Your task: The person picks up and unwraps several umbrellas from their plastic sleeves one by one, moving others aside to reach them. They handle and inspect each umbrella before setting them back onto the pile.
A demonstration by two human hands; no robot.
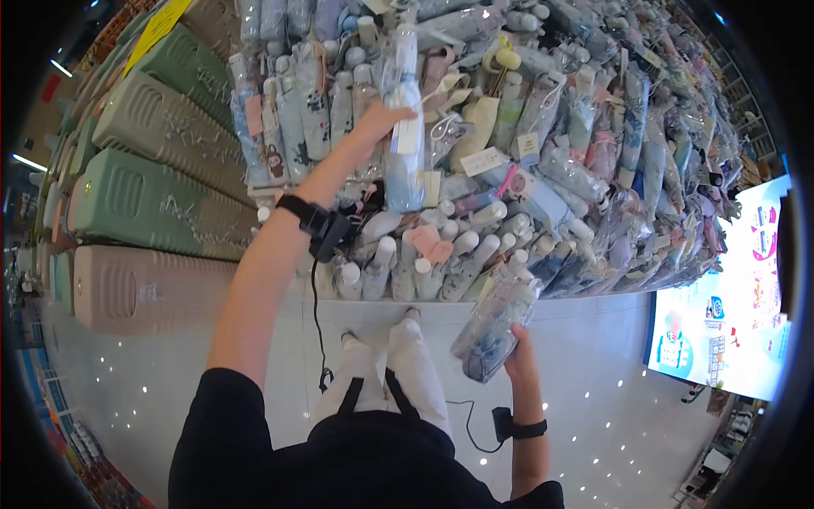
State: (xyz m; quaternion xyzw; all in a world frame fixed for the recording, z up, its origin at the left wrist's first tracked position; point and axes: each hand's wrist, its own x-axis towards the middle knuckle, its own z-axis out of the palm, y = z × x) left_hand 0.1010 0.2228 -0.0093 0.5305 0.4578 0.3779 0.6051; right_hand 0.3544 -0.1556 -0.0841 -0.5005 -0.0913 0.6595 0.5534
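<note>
My left hand (pixel 376 129) reaches over the display and is closed around a pale blue folded umbrella (pixel 407 182) in a clear plastic sleeve, with a white label under my fingers. The umbrella lies lengthwise above the packed rows. Lower right, in front of the display edge, my right hand (pixel 521 349) grips a bundle of plastic-wrapped folded umbrellas (pixel 494 327), greyish blue with white ends pointing up. Near my left hand stand several wrapped umbrellas, among them a white one with dark prints (pixel 315 119). Pink paper tags (pixel 431 244) stick out of the front row.
Green and beige ribbed plastic cases (pixel 157 204) line the left side, with a yellow sign (pixel 158 34) above. A bright lit screen (pixel 721 297) stands at the right. Black cables (pixel 317 314) hang from the devices strapped to my wrists. Pale tiled floor (pixel 593 407) lies below.
</note>
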